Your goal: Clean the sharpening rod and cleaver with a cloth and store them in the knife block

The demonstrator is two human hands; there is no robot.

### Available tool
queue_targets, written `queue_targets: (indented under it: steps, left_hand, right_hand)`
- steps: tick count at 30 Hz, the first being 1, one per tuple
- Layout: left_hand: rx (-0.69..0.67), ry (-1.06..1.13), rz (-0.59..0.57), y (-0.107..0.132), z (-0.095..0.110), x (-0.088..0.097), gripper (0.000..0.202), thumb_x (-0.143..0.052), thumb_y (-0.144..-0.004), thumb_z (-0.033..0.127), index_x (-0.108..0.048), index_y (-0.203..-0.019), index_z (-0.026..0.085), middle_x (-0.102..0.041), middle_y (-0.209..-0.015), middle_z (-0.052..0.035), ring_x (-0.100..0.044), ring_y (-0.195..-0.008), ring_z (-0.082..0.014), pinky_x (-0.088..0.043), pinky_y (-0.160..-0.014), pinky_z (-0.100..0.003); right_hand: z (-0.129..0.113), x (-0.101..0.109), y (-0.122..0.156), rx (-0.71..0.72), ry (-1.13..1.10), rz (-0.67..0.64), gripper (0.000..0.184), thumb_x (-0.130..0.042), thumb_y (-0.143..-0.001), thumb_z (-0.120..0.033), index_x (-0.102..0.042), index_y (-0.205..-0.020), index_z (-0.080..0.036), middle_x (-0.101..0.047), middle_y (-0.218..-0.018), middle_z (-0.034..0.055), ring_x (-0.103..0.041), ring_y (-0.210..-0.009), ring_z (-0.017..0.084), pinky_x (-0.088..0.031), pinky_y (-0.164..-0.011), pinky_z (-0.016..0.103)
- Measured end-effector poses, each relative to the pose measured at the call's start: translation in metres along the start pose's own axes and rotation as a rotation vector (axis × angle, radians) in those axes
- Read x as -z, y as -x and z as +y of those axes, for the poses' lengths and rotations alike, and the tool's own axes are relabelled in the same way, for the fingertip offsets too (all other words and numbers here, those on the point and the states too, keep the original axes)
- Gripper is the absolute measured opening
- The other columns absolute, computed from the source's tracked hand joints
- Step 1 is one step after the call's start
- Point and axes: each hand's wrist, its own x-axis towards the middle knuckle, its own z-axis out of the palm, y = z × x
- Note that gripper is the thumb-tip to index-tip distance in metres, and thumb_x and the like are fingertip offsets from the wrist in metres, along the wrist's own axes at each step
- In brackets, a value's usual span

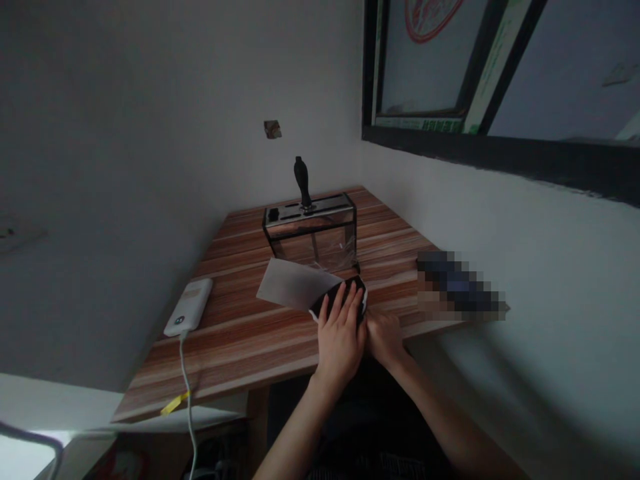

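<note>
Centrally, just below the middle of the frame, the left hand point(341, 327) lies over a black cloth point(334, 292) with a white edge, its fingers stretched out and slightly spread across the top; the position of its thumb cannot be made out. Close against it, a little to the right, the right hand point(384, 335) is curled into a fist; what it grips, if anything, is hidden, so I cannot tell. From under the cloth a flat grey metal sheet point(295, 283) sticks out toward the left, slightly tilted, above the front half of the wooden table point(250, 343).

Just behind the sheet, near the centre of the frame, stands a clear-sided box point(314, 229) with dark edges and a metal top, and a black handle point(301, 180) rises from that top. At the left of the table lies a white power bank point(190, 305); its pale cable point(187, 373) runs down past a yellow strip point(174, 404) at the table's front edge. Toward the right edge of the table, a dark object point(457, 287) is pixelated beyond recognition. A dark-framed window point(425, 67) fills the upper right, and the wall has a small hole point(273, 129) above the box.
</note>
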Motion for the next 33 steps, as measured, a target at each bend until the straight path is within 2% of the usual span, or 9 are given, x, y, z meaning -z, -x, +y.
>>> queue_targets:
  steps: [11, 15, 18, 21, 28, 33]
  left_hand:
    - [0.047, -0.016, 0.009, -0.003, 0.001, -0.001, 0.049, -0.034, -0.095, 0.028, -0.031, -0.144, 0.025, -0.032, -0.150, 0.0013, -0.023, -0.141, -0.0171, -0.026, -0.113, -0.043]
    - [0.095, -0.058, 0.027, -0.006, -0.005, 0.003, 0.050, -0.035, -0.095, 0.029, -0.029, -0.145, 0.026, -0.030, -0.151, 0.0009, -0.022, -0.141, -0.0189, -0.024, -0.113, -0.045]
    - [0.142, -0.098, 0.055, -0.010, -0.018, 0.007, 0.051, -0.037, -0.094, 0.028, -0.029, -0.145, 0.025, -0.030, -0.151, -0.0012, -0.022, -0.141, -0.0211, -0.021, -0.114, -0.047]
    - [0.182, -0.131, 0.090, -0.014, -0.037, 0.012, 0.053, -0.038, -0.093, 0.026, -0.028, -0.145, 0.023, -0.030, -0.152, -0.0035, -0.021, -0.142, -0.0225, -0.018, -0.115, -0.048]
    - [0.299, -0.143, 0.153, -0.023, -0.080, 0.028, 0.053, -0.036, -0.094, 0.027, -0.028, -0.145, 0.021, -0.029, -0.152, -0.0052, -0.019, -0.142, -0.0236, -0.016, -0.114, -0.050]
    - [0.342, -0.149, 0.198, -0.025, -0.098, 0.032, 0.052, -0.034, -0.094, 0.027, -0.027, -0.146, 0.021, -0.028, -0.152, -0.0054, -0.019, -0.142, -0.0232, -0.015, -0.114, -0.049]
  right_hand:
    - [0.000, -0.002, 0.001, 0.008, -0.006, 0.028, 0.024, -0.046, -0.085, -0.010, -0.067, -0.077, -0.017, -0.070, -0.071, 0.0067, -0.063, -0.065, 0.017, -0.036, -0.057, 0.026]
    - [0.000, -0.001, 0.002, 0.017, 0.002, 0.035, 0.014, -0.053, -0.086, -0.020, -0.066, -0.081, -0.017, -0.070, -0.073, 0.0059, -0.064, -0.064, 0.017, -0.033, -0.057, 0.026]
    - [0.000, -0.001, 0.002, 0.042, 0.016, 0.055, 0.013, -0.063, -0.081, -0.030, -0.065, -0.086, -0.019, -0.070, -0.075, 0.0045, -0.065, -0.069, 0.018, -0.032, -0.058, 0.026]
    - [0.000, -0.001, 0.002, 0.047, 0.037, 0.089, 0.016, -0.068, -0.078, -0.032, -0.063, -0.087, -0.020, -0.070, -0.074, 0.0025, -0.065, -0.068, 0.018, -0.030, -0.058, 0.026]
    - [-0.001, -0.002, 0.002, 0.069, 0.034, 0.153, 0.013, -0.065, -0.080, -0.034, -0.062, -0.082, -0.021, -0.068, -0.067, -0.0006, -0.062, -0.061, 0.015, -0.026, -0.056, 0.026]
    - [0.000, -0.003, 0.003, 0.086, 0.026, 0.190, 0.013, -0.064, -0.081, -0.035, -0.063, -0.083, -0.021, -0.067, -0.064, -0.0011, -0.061, -0.059, 0.014, -0.025, -0.056, 0.026]
